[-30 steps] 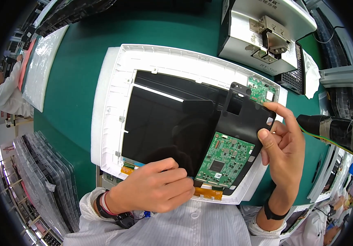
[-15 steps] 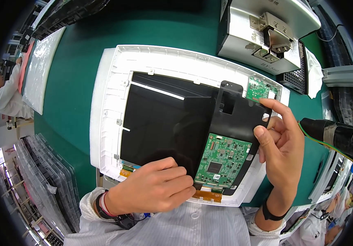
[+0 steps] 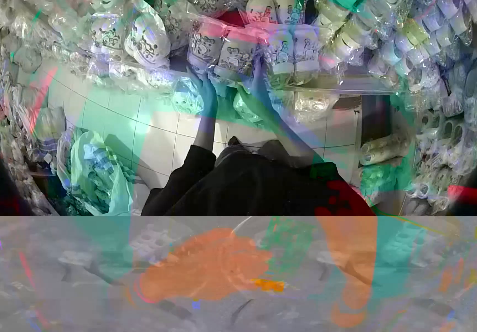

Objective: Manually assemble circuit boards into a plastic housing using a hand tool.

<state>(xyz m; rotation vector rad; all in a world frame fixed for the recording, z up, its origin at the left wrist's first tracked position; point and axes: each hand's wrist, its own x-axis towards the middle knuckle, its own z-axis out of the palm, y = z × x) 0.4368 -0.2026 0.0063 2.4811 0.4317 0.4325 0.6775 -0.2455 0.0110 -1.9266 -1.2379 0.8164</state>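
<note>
The picture is damaged: colours are smeared and the lower part is a grey blur. In its upper part, a pair of white printed clogs (image 3: 237, 54) in clear plastic lies at the far side, tinted pink along the top. My left hand (image 3: 204, 91) is near the pair's left edge, its thumb and fingers partly visible. My right hand (image 3: 259, 83) reaches up to the pair's right edge, its fingers blurred by the tint. Whether either hand grips the clogs is unclear. An orange hand-shaped ghost (image 3: 205, 263) and a green board-like patch (image 3: 291, 246) show in the blur.
Many bagged clogs (image 3: 307, 50) line the far side and both sides. Pale floor tiles (image 3: 155, 141) lie below them. A translucent green bag (image 3: 97, 171) stands at the left. On the right are a dark upright panel (image 3: 375, 124) and a wrapped bundle (image 3: 385, 149).
The whole view differs: the green workbench, white frame and black panel give way to bagged clogs and a tiled floor. Traces of hands and board linger in the lower blur. Hand motion is untraceable.
</note>
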